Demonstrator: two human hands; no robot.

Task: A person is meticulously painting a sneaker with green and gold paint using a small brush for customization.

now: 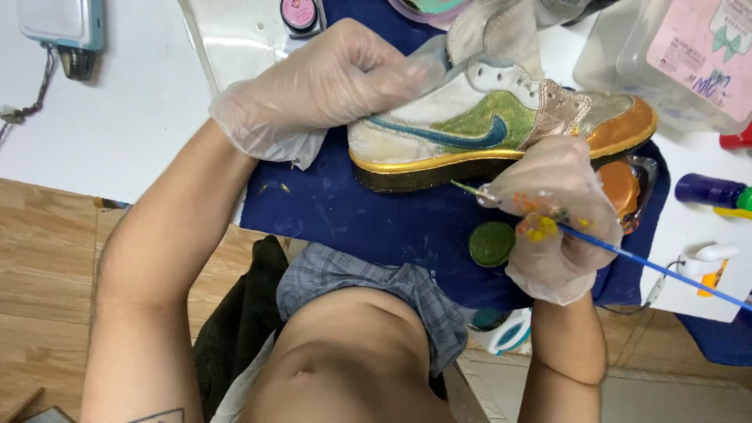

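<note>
A sneaker [486,125] with a white heel, glittery green side, teal swoosh and gold sole lies on its side on a dark blue cloth [376,211]. My left hand [329,86], in a clear glove, grips the shoe's heel end. In a paint-stained clear glove, my right hand [552,215] holds a thin blue-handled paintbrush [650,266]; its tip reaches toward the gold sole edge. A round green paint lid [491,244] lies just left of that hand.
A clear plastic box [674,55] with a pink label stands at the top right. A purple bottle [709,190], a small white tube [709,258] and a pink-capped jar [299,14] sit on the white table [117,117]. A teal device [63,27] lies top left.
</note>
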